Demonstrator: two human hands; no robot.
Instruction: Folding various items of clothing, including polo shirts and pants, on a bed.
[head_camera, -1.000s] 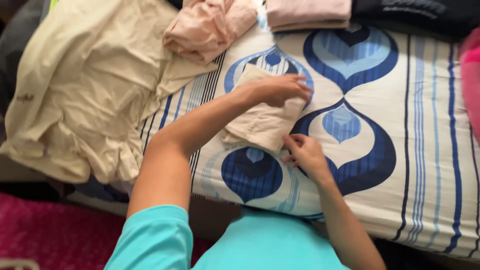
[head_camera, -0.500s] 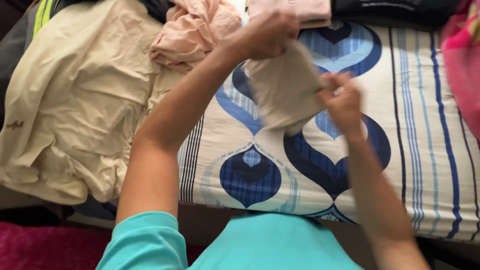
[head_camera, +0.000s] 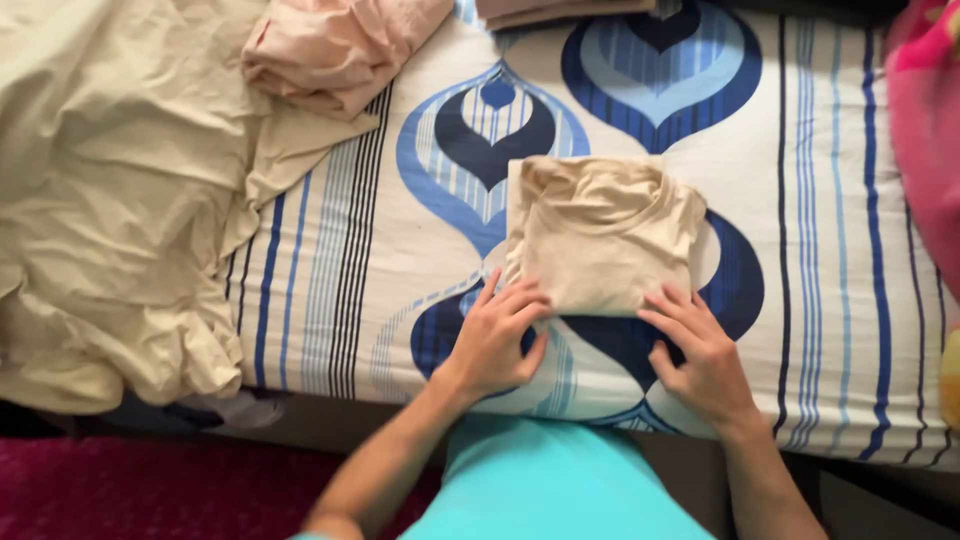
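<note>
A beige garment (head_camera: 600, 235) lies folded square. Both hands, left (head_camera: 497, 340) and right (head_camera: 702, 350), rest open-fingered on its near edge. It sits on a blue-patterned bed (head_camera: 820, 200).

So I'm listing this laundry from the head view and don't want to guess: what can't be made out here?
- Folded beige garment: its type; the folds hide its shape.
- Folded stack: cut off by the top edge.
- Pink fabric: cut off by the right edge.
- Left hand and right hand: palms face down, hidden.
</note>
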